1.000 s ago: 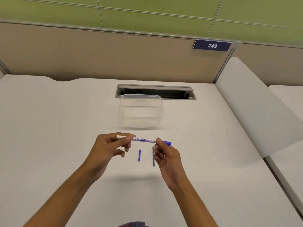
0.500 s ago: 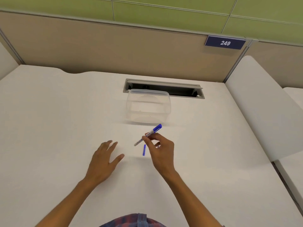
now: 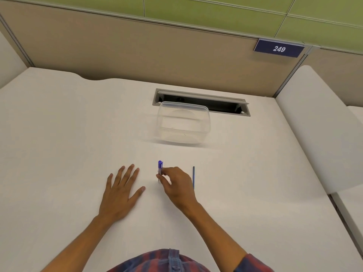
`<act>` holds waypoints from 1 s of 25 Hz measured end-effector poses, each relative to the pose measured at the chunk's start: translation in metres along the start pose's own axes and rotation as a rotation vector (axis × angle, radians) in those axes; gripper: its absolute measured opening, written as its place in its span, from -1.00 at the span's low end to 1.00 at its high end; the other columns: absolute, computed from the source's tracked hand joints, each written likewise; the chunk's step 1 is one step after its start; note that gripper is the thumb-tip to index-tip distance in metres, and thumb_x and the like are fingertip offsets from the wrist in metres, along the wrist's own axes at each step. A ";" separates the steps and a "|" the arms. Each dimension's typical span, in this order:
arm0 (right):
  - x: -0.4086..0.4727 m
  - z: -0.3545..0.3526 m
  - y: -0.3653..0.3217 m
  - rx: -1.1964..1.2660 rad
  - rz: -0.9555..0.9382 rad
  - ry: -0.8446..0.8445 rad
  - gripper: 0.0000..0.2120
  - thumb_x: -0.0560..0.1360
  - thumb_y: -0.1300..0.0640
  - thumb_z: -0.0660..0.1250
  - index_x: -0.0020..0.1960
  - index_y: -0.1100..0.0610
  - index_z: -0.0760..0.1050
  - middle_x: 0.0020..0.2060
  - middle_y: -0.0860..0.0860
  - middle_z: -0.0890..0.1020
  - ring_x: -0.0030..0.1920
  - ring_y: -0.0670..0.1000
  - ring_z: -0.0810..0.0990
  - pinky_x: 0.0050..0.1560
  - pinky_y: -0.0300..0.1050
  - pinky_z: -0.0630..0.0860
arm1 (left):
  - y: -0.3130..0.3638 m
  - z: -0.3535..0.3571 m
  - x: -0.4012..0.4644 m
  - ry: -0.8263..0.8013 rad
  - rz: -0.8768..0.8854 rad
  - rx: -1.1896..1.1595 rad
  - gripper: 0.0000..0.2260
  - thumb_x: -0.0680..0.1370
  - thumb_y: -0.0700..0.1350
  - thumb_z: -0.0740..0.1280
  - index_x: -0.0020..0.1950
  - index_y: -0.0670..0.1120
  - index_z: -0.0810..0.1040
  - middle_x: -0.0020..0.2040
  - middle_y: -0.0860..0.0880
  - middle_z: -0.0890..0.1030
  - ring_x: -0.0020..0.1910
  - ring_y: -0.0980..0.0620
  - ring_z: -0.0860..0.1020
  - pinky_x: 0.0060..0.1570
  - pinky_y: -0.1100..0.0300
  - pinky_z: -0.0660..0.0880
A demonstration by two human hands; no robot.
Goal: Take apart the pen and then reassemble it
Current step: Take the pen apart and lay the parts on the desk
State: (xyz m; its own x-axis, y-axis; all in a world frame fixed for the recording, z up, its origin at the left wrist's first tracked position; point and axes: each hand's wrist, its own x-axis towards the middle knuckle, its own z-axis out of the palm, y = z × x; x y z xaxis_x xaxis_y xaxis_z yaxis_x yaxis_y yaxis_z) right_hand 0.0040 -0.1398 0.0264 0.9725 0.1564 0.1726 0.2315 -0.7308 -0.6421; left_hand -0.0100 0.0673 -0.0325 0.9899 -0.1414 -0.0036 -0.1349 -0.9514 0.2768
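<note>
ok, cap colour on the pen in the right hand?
Blue cap, seen in the head view.

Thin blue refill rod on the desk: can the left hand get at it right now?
Probably not directly: the right hand, gripping the blue-capped pen barrel, sits between the left hand and the thin blue refill rod.

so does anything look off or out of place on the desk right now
Nothing is spilled or broken. The one oddity: the pen's thin refill lies loose on the desk, right of the right hand, which pinches the capped barrel. The left hand rests flat.
</note>
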 end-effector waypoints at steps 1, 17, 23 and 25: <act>0.000 0.001 0.001 0.003 0.004 0.017 -0.79 0.59 0.06 0.34 0.15 0.12 0.64 0.02 0.02 0.73 0.02 0.06 0.65 0.01 -0.06 0.53 | 0.000 0.000 0.000 0.004 0.001 0.000 -0.35 0.54 0.33 -0.12 0.55 0.05 0.11 0.57 0.02 0.13 0.55 -0.03 0.07 0.48 -0.14 0.00; 0.010 -0.030 -0.023 0.017 -0.091 0.158 -0.87 0.55 0.09 0.38 -0.03 0.11 0.67 -0.11 -0.01 0.74 -0.09 0.06 0.67 -0.13 -0.09 0.53 | 0.000 0.001 0.000 0.016 0.000 -0.016 -0.35 0.54 0.34 -0.14 0.54 0.07 0.13 0.57 0.02 0.15 0.55 -0.03 0.08 0.47 -0.14 -0.01; 0.011 -0.028 -0.020 0.020 -0.058 0.136 -0.86 0.56 0.08 0.37 -0.02 0.11 0.67 -0.10 0.00 0.74 -0.07 0.05 0.67 -0.11 -0.12 0.51 | 0.000 0.002 0.000 0.008 -0.004 -0.011 -0.36 0.53 0.34 -0.13 0.55 0.08 0.10 0.58 0.04 0.12 0.55 -0.02 0.05 0.48 -0.13 -0.02; 0.012 -0.029 -0.020 0.022 -0.058 0.141 -0.87 0.55 0.08 0.37 -0.02 0.11 0.67 -0.09 0.00 0.74 -0.08 0.03 0.67 -0.12 -0.12 0.52 | 0.000 0.001 0.000 0.003 0.002 -0.010 -0.35 0.53 0.34 -0.15 0.55 0.07 0.11 0.58 0.02 0.12 0.55 -0.03 0.05 0.48 -0.14 -0.03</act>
State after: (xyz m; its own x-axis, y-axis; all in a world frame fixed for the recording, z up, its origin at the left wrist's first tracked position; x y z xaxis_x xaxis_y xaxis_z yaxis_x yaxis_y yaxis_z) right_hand 0.0100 -0.1426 0.0628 0.9444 0.1020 0.3125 0.2896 -0.7083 -0.6438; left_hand -0.0101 0.0669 -0.0332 0.9899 -0.1420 -0.0002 -0.1360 -0.9483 0.2868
